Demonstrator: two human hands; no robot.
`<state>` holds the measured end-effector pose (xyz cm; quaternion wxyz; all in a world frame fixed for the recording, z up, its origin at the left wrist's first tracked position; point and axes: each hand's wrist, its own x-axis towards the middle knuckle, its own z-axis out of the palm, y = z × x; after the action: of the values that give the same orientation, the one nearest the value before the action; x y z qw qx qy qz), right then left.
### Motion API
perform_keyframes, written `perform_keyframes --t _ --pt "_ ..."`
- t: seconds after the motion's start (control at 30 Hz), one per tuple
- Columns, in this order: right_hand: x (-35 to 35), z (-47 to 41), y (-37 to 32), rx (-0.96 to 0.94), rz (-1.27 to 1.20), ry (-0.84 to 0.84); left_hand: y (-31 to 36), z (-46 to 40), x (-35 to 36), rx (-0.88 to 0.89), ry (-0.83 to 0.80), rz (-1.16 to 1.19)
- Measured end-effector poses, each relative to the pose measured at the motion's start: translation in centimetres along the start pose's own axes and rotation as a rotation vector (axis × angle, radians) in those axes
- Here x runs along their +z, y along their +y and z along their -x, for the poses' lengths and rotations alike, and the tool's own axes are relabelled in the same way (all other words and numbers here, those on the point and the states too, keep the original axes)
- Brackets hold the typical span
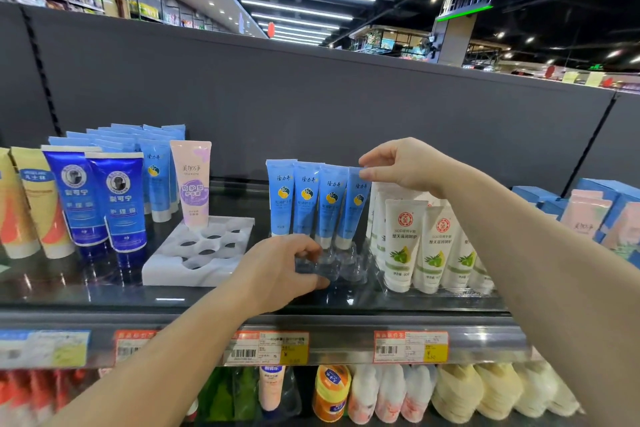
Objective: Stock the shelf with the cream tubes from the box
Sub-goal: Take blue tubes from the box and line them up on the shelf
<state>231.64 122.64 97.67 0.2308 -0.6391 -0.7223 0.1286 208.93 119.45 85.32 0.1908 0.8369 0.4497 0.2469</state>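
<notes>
Here the right hand (401, 163) pinches a blue tube's (353, 208) top edge while the left hand (280, 267) grips the clear tray (343, 267).

A shop: a dark glass shelf (104, 291) of upright cream tubes, orange-bordered paper price tags (410, 347) along its edge.

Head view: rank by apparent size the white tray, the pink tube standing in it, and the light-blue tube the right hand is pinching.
1. White tray, clearly largest.
2. Pink tube and light-blue tube: they look about alike; the right hand covers the blue one's top corner, so no ranking between them.
</notes>
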Motion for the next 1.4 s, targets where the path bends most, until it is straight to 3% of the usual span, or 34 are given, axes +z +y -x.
perform_keyframes --t 0.27,0.53,0.7,0.8,0.9,1.17,1.4 --pt "1.3 3.5 -4.6 -0.108 0.131 0.126 0.5 1.1 -1.4 0.11 0.082 -0.021" --pt "9.2 8.2 -8.2 -0.124 0.179 0.245 -2.2 6.0 -4.6 0.158 0.21 -0.135" --pt "15.6 11.7 -12.6 -0.242 0.215 0.154 -5.1 13.6 -6.9 0.088 0.246 -0.241" --pt "19.7 14.0 -16.1 -0.323 0.259 0.073 -7.6 19.6 -7.9 -0.013 0.326 -0.426" --pt "24.5 16.7 -20.1 -0.364 0.284 -0.049 -10.9 26.4 -8.5 -0.182 0.246 -0.565" --pt "37.8 21.8 -31.8 -0.529 0.223 -0.333 -19.3 44.7 -13.4 -0.694 0.032 -0.612" --pt "50.0 23.6 -43.6 -0.666 0.206 -0.483 -30.0 59.0 -19.1 -0.961 0.007 -0.676"
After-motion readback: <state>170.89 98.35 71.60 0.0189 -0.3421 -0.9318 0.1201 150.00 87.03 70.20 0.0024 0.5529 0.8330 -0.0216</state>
